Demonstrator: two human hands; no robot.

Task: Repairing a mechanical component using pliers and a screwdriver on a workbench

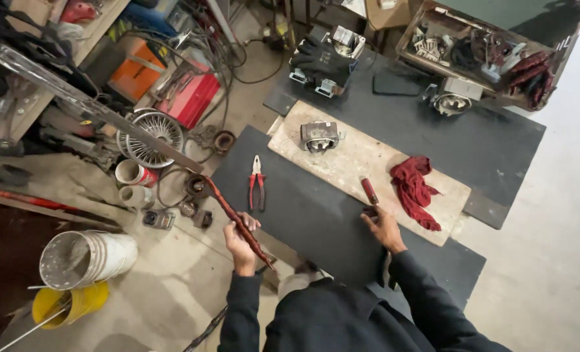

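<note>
My left hand [240, 236] grips a long reddish-brown rusty rod [228, 208] that slants up to the left from the near edge of a dark mat [303, 221]. My right hand [382, 225] rests on the mat at the edge of a wooden board [361, 160], its fingers at a small red-handled tool [369, 191] lying there. Red-handled pliers [256, 182] lie on the mat between both hands, further out. A red rag [415, 186] lies on the board right of my right hand.
A small metal motor part [318, 135] sits on the board's far end. More motor parts [451, 98], black gloves [319, 58] and a tray of scrap [472, 45] lie beyond. Left on the floor: buckets [84, 261], cans [133, 175], a fan guard [152, 137], a red toolbox [189, 98].
</note>
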